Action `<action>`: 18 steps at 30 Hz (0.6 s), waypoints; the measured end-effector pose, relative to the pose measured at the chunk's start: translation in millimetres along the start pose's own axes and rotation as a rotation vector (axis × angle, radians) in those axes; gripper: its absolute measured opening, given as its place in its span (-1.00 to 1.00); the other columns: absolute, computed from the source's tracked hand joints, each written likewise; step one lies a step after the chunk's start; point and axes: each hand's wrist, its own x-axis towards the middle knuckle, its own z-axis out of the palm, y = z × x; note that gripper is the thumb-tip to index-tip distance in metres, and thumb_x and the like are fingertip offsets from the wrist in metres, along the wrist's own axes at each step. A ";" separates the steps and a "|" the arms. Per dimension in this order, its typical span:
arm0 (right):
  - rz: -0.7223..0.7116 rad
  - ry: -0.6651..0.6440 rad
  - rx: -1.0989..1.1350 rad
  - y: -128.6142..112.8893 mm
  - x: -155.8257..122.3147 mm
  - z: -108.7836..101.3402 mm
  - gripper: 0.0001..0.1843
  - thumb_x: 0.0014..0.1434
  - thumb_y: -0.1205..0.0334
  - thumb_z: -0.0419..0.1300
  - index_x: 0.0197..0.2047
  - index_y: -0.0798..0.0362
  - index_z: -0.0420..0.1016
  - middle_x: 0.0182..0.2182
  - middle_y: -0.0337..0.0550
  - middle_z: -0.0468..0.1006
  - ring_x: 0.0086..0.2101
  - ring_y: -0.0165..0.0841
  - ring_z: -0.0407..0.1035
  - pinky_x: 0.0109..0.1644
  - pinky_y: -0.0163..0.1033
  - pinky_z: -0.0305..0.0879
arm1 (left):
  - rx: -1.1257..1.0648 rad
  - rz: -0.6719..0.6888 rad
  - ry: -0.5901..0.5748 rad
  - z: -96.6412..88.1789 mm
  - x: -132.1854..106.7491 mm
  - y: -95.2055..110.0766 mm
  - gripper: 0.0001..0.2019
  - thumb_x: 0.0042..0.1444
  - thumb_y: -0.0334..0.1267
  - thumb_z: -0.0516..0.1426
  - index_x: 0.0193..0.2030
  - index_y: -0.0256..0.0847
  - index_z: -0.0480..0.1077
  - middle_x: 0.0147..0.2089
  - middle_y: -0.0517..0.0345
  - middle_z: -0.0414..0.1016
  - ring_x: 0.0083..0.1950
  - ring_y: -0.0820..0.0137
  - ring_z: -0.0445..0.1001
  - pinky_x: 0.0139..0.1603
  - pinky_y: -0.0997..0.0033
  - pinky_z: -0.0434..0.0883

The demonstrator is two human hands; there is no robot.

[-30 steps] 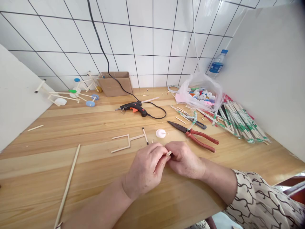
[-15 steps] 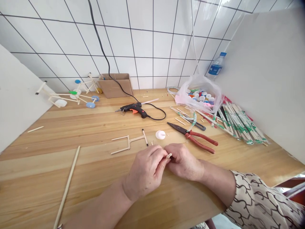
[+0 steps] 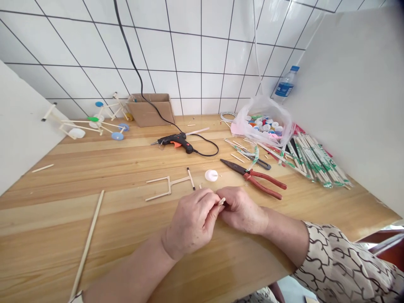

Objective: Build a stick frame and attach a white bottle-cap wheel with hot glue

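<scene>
Short wooden stick gripped between the closed fingers of left hand and right hand (both curled inward); white bottle cap just ahead, red-handled pliers ahead of right hand.

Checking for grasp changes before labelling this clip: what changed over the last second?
Very little: the head view shifted slightly, and neither hand took hold or let go. The left hand and right hand still hold a small wooden stick between them. The glue gun, pliers and wooden stick frame stayed put on the wooden table.
</scene>
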 end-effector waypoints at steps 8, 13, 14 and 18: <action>0.023 0.007 0.038 -4.3 1.8 -0.9 -0.82 -0.11 0.53 0.03 -0.57 0.06 0.19 -0.63 -0.33 0.30 -0.56 -0.48 0.20 -0.46 -0.41 0.11 | -0.007 -0.006 0.007 0.5 0.1 0.4 -0.84 0.17 -0.45 -0.05 -0.40 -0.21 0.25 -0.45 0.14 0.35 -0.42 0.43 0.31 -0.42 0.45 0.30; 0.016 0.026 0.028 -1.7 1.0 0.0 -0.82 -0.15 0.53 0.02 -0.60 0.07 0.18 -0.63 -0.32 0.29 -0.56 -0.48 0.18 -0.46 -0.39 0.10 | -0.014 -0.013 0.011 3.8 -2.2 -1.1 -0.85 0.18 -0.44 -0.05 -0.39 -0.23 0.26 -0.45 0.13 0.34 -0.42 0.44 0.30 -0.41 0.45 0.30; 0.034 0.015 0.044 -1.0 0.7 0.4 -0.82 -0.15 0.53 0.02 -0.60 0.07 0.17 -0.64 -0.33 0.28 -0.56 -0.48 0.18 -0.46 -0.39 0.09 | -0.018 -0.023 0.007 4.5 -2.8 -1.4 -0.85 0.18 -0.44 -0.04 -0.39 -0.23 0.26 -0.44 0.14 0.34 -0.42 0.44 0.30 -0.40 0.45 0.29; 0.161 -0.028 0.167 -1.4 0.7 -0.1 -0.85 -0.12 0.50 0.05 -0.59 0.08 0.22 -0.64 -0.35 0.27 -0.57 -0.50 0.15 -0.48 -0.40 0.07 | -0.092 -0.096 0.003 5.7 -4.0 -0.8 -0.86 0.18 -0.43 -0.02 -0.39 -0.22 0.27 -0.43 0.15 0.36 -0.40 0.45 0.32 -0.39 0.46 0.30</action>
